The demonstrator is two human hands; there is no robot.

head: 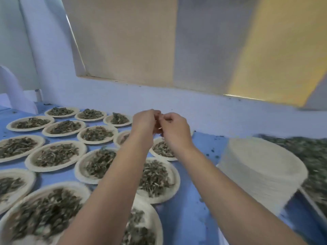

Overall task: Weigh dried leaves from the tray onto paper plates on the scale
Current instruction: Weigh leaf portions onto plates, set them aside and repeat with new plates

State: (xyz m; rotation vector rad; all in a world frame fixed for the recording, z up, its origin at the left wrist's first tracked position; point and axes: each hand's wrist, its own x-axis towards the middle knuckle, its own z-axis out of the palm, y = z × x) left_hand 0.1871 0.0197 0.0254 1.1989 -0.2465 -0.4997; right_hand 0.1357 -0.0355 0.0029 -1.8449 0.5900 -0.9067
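Note:
Both my hands are raised together over the far middle of the blue table [185,200]. My left hand [144,121] and my right hand [174,128] have curled fingers, and their fingertips meet. A small pale sliver shows between the palms, too blurred to name. Under my forearms, several paper plates holding dried leaves [54,154] lie in rows across the left and middle. A tall stack of empty paper plates [261,167] stands to the right. Behind it lies the tray of loose dried leaves [311,152]. No scale is in view.
A white wall ledge [177,103] runs along the back edge of the table, below a beige and yellow panel. A white curved object [16,92] stands at the far left. Leaf crumbs are scattered on the blue surface near the stack.

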